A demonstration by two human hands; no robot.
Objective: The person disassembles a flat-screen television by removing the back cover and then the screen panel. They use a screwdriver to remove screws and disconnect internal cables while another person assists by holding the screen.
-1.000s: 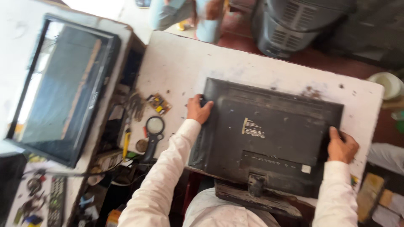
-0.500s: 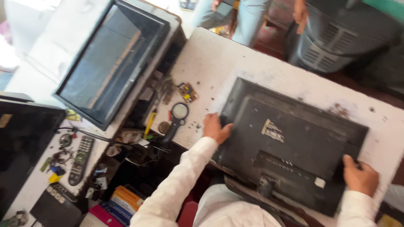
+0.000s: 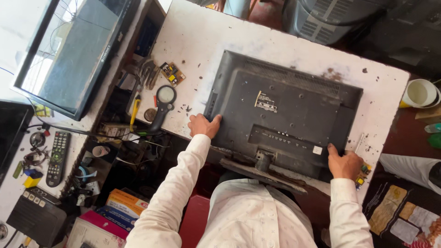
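Observation:
A dark flat-screen monitor [image 3: 280, 110] lies face down on a stained white table [image 3: 216, 41], its back panel up and its stand base hanging over the near edge. My left hand [image 3: 203, 125] grips the monitor's left edge near the lower corner. My right hand [image 3: 344, 163] grips its lower right corner. Both arms wear white sleeves.
A magnifying glass [image 3: 163, 104], a small circuit board [image 3: 172, 73] and pliers lie left of the monitor. Another flat screen [image 3: 76, 53] rests on the left bench, with a remote control [image 3: 57, 157] and clutter below. A white cup [image 3: 420, 93] stands at the right.
The view has swung and come closer. Both hands keep their hold on the monitor, which sits a little more square to me.

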